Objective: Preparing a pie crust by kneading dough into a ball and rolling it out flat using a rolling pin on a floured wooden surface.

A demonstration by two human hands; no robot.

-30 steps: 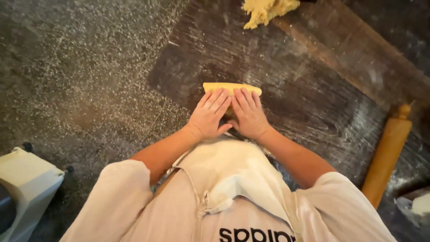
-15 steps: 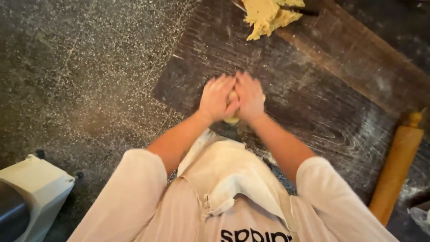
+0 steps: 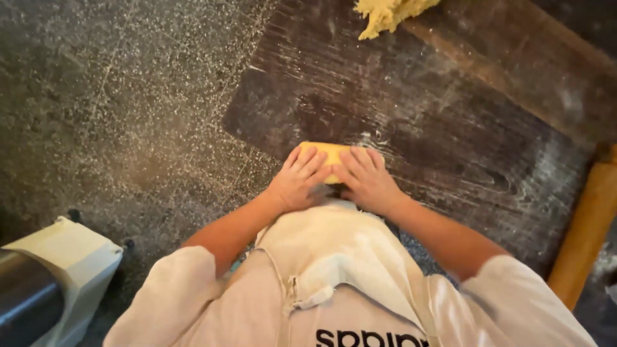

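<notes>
On the floured wooden board (image 3: pixel 450 128), left hand (image 3: pixel 299 180) and right hand (image 3: pixel 367 181) press flat, fingers spread, onto yellow dough (image 3: pixel 329 154); rolling pin (image 3: pixel 585 238) lies alongside.

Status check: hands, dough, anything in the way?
Left hand and right hand flat on yellow dough piece. Dough on floured board. Nothing obstructing.

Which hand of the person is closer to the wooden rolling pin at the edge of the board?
The right hand. It presses on the yellow dough piece, on the side toward the rolling pin. The left hand lies beside it, one hand farther from the pin.
</notes>
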